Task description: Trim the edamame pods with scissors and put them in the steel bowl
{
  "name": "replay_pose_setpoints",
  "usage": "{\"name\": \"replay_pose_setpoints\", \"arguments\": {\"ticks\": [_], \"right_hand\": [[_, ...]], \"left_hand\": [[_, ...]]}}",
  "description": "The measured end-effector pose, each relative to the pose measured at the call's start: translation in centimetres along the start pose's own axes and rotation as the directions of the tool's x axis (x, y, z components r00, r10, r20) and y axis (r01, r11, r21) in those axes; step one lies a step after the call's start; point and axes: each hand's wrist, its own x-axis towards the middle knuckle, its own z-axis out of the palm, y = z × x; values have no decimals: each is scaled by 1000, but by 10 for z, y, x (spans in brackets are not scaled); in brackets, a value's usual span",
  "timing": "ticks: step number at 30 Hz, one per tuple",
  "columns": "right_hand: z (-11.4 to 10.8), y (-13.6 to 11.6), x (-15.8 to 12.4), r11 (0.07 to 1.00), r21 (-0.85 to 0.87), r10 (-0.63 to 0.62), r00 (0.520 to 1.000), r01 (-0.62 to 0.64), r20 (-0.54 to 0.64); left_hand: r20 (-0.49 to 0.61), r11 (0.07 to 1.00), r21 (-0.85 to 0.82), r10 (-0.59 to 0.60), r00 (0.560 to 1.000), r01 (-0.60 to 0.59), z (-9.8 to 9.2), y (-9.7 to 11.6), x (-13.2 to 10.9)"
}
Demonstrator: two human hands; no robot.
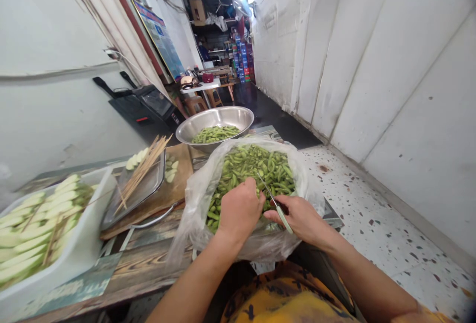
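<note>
My left hand (241, 206) is closed over the green soybean pods (273, 167), its fingertips pinched together. Whatever they pinch is mostly hidden by the hand, but it looks like a pod. In my right hand (303, 218) is a pair of scissors with a pale green handle (284, 220); their slim metal blades point up and left, close beside the left fingers. Both hands are above a translucent plastic bag (199, 189), wide at the mouth and heaped with pods. Just behind it stands a steel basin (241, 117) with more pods inside.
A white tub (106, 189) of skewered pale green slices stands at the left. Wooden skewers (143, 169) lie across a metal tray (159, 169), partly over a wooden board (182, 164). A white wall (372, 65) runs along the right, above a speckled floor (375, 224).
</note>
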Motion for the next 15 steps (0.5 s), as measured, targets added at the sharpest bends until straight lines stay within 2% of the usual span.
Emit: {"name": "replay_pose_setpoints", "arguments": {"ticks": [6, 15], "right_hand": [[5, 0, 0, 998, 58, -8, 1000, 9, -10], [9, 6, 2, 1000, 0, 9, 999, -9, -34]], "left_hand": [[40, 999, -34, -14, 999, 15, -1, 0, -1], [66, 992, -129, 17, 998, -9, 10, -4, 1]]}}
